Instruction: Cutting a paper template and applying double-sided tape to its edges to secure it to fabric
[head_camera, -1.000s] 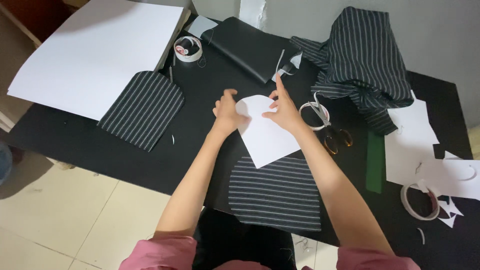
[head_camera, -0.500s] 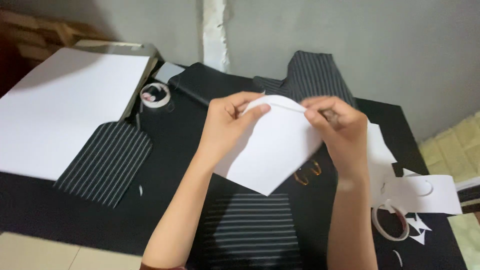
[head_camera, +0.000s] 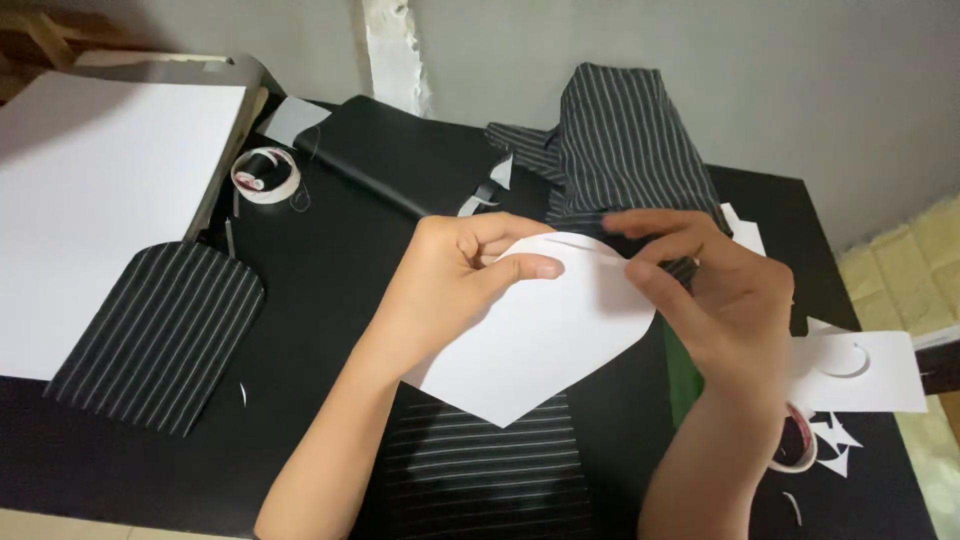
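My left forearm rises from six o'clock toward twelve, its hand (head_camera: 450, 285) curled with thumb pressed against the bent forefinger in a pinch. My right forearm climbs from five o'clock, its hand (head_camera: 715, 295) turned toward nine, fingers (head_camera: 650, 225) extended and loosely pinching, thumb underneath.

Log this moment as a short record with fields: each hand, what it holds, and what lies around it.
left hand: pinches the curved top edge of the white paper cutout
right hand: fingers on the same edge, at its right side
cutout: lifted off the black table, point down
under it: striped fabric piece
left: second striped piece, white board, tape roll
behind: striped garment
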